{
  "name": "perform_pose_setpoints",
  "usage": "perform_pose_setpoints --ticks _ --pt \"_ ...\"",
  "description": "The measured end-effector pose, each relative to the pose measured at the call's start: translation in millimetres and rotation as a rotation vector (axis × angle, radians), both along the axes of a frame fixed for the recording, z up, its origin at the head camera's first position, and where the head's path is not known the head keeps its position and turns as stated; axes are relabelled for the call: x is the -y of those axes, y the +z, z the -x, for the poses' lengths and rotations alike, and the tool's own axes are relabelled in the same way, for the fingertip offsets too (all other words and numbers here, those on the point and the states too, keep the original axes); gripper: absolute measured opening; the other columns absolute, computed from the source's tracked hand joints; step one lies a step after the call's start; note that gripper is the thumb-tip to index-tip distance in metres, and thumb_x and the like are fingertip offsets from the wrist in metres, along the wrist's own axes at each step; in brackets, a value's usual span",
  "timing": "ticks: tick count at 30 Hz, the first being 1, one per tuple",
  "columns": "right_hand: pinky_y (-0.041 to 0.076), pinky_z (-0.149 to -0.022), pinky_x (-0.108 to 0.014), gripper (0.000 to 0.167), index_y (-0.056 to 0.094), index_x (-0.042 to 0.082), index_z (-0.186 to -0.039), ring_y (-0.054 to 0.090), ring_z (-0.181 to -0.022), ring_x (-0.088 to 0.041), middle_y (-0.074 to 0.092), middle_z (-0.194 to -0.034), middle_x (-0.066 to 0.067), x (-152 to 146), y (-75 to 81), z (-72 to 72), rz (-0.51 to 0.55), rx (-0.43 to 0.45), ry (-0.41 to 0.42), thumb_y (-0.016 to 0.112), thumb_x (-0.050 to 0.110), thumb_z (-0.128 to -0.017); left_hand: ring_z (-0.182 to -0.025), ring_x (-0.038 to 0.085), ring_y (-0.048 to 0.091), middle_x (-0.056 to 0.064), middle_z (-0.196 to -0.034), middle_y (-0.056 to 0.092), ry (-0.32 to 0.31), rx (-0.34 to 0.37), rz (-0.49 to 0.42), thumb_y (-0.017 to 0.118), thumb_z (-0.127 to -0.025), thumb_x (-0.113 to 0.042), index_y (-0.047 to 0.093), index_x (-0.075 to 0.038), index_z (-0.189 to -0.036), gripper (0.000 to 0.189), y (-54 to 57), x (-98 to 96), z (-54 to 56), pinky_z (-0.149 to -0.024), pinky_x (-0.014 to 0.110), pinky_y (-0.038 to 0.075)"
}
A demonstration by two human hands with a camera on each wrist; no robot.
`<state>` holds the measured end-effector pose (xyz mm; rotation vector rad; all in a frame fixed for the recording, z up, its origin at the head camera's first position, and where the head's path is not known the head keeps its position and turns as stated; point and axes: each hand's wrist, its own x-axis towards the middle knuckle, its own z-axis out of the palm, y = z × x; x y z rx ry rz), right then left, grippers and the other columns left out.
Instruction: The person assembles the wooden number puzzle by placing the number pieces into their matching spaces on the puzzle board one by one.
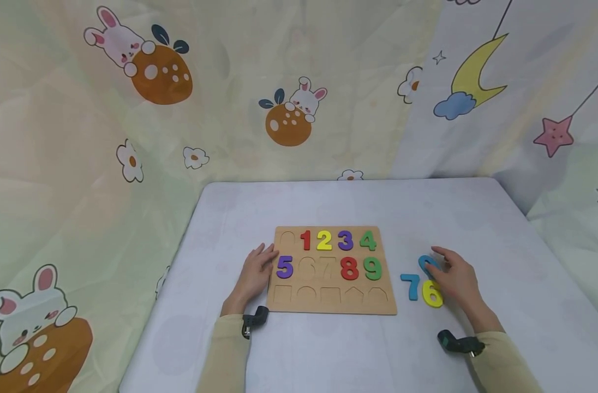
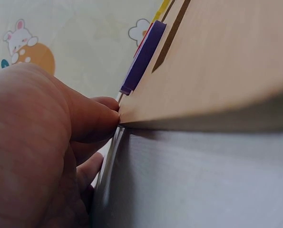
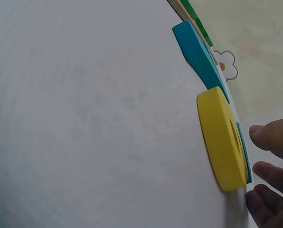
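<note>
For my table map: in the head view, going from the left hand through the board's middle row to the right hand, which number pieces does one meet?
Left hand, purple 5, red 8, green 9, blue 7, yellow 6, right hand.

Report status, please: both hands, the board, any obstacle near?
Left hand touching edge of board. Right hand at round blue piece. Board partly filled. 7 and 6 lying close by.

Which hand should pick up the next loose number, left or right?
Probably the right hand: it is close to the loose yellow 6 and blue 7. The left hand touches the left edge of the wooden board, which lies between it and those numbers.
</note>
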<state>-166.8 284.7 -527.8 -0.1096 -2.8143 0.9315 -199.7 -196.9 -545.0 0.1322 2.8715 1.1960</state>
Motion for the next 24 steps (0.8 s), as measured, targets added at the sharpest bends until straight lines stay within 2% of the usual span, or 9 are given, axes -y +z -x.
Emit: perform_pose_setpoints --ticks 8,16,24 --pt "0.050 -0.090 -0.064 0.052 0.048 0.000 -0.139 0.053 -0.111 -0.053 0.048 -0.134 -0.033 2.8 -2.3 0.5 0.024 0.046 0.023 0.064 0.012 -0.091 -0.148 0.019 0.020 -0.006 -0.154 0.039 -0.003 -0.014 0.009 0.051 -0.098 -0.007 0.058 -0.012 -0.136 0.039 1.0 1.3 -1.3 -0.124 0.040 0.009" --pt "0.055 -0.080 -0.054 0.055 0.047 0.003 -0.140 0.057 -0.100 -0.043 0.048 -0.136 -0.029 9.8 4.7 -0.3 0.006 0.126 0.127 0.067 0.013 -0.089 -0.148 0.025 0.022 -0.001 -0.153 0.041 -0.028 -0.044 0.006 0.053 -0.097 -0.005 0.058 -0.009 -0.135 0.039 2.1 1.2 -1.5 -0.124 0.044 0.010" --pt "0.054 -0.087 -0.059 0.057 0.047 0.006 -0.141 0.055 -0.107 -0.045 0.044 -0.144 -0.026 4.7 4.3 -1.3 -0.003 0.188 0.211 0.063 0.005 -0.086 -0.148 0.021 0.021 -0.003 -0.154 0.040 -0.029 -0.020 0.006 0.052 -0.097 -0.006 0.057 -0.011 -0.136 0.039 4.9 0.6 -0.5 -0.124 0.042 0.009"
